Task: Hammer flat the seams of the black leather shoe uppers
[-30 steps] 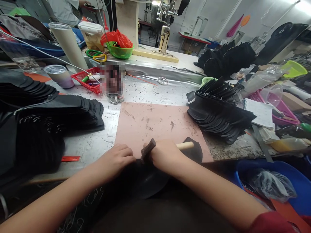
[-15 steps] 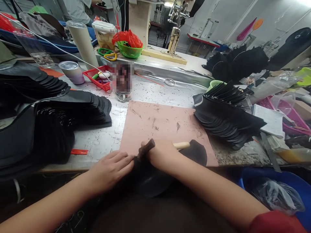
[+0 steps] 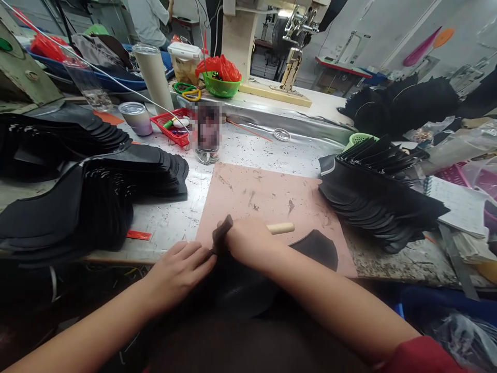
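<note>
My right hand (image 3: 250,242) is closed around a hammer (image 3: 222,233); its dark head sticks out on the left and its pale wooden handle on the right. Under both hands a black leather piece (image 3: 319,248) hangs over the bench's front edge, partly on a pinkish work board (image 3: 267,194). My left hand (image 3: 185,265) grips the leather's edge, its fingertips close beside the hammer head. The hammer's striking face and the tip of my left thumb are hidden.
Stacked black leather pieces stand left (image 3: 104,181) and right (image 3: 376,197). Behind are a red basket (image 3: 171,135), a tumbler (image 3: 135,118), a phone-like object (image 3: 208,129) and a green bowl (image 3: 221,87). A sewing machine (image 3: 291,70) stands farther back, and a person (image 3: 147,23) at upper left.
The view has swung a little to the left. Relative to the board, the hammer and my right hand have moved slightly left, toward my left hand, which keeps its hold on the leather.
</note>
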`<state>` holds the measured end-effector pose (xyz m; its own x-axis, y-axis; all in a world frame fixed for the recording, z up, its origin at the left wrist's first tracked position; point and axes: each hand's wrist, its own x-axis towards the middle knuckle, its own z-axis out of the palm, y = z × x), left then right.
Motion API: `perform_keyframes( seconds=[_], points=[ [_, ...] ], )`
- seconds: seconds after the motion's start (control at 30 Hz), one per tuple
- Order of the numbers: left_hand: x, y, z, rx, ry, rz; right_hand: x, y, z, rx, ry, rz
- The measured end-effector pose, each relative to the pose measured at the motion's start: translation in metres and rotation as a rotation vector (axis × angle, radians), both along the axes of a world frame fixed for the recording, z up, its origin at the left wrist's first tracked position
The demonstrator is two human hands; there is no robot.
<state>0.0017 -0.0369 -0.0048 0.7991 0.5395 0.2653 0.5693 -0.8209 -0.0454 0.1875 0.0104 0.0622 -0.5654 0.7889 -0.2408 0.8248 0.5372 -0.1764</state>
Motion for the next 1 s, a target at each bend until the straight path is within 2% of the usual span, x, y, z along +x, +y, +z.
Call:
perform_keyframes(
  seconds=[0.17, 0.3, 0.4, 0.53, 0.6, 0.67, 0.73, 0.83, 0.93, 1.0],
  points=[
    [0.003, -0.002, 0.005, -0.002, 0.013, 0.03, 0.002, -0.001, -0.003, 0.058, 0.061, 0.01],
    [0.013, 0.003, 0.017, -0.036, 0.011, 0.046, 0.03, -0.007, -0.002, -0.042, -0.048, -0.009],
    [0.045, 0.011, 0.025, -0.141, 0.025, 0.107, 0.066, -0.01, 0.003, 0.011, -0.045, -0.254],
    [0.118, 0.025, 0.027, -0.533, 0.025, 0.223, 0.12, -0.014, 0.001, 0.137, 0.001, -0.591],
    [0.149, 0.029, 0.025, -0.67, 0.026, 0.212, 0.147, -0.017, -0.009, 0.135, -0.041, -0.704],
    [0.166, 0.028, 0.024, -0.715, 0.038, 0.17, 0.174, -0.022, -0.025, 0.121, -0.081, -0.774],
    [0.17, 0.025, 0.026, -0.742, 0.044, 0.154, 0.198, -0.027, -0.043, 0.146, -0.082, -0.815],
    [0.164, 0.021, 0.031, -0.758, 0.033, 0.205, 0.222, -0.031, -0.067, 0.161, -0.05, -0.88],
    [0.162, 0.019, 0.033, -0.802, 0.048, 0.274, 0.227, -0.028, -0.078, 0.17, -0.009, -0.994],
    [0.166, 0.016, 0.032, -0.86, 0.087, 0.276, 0.226, -0.023, -0.083, 0.179, -0.003, -1.031]
  ],
)
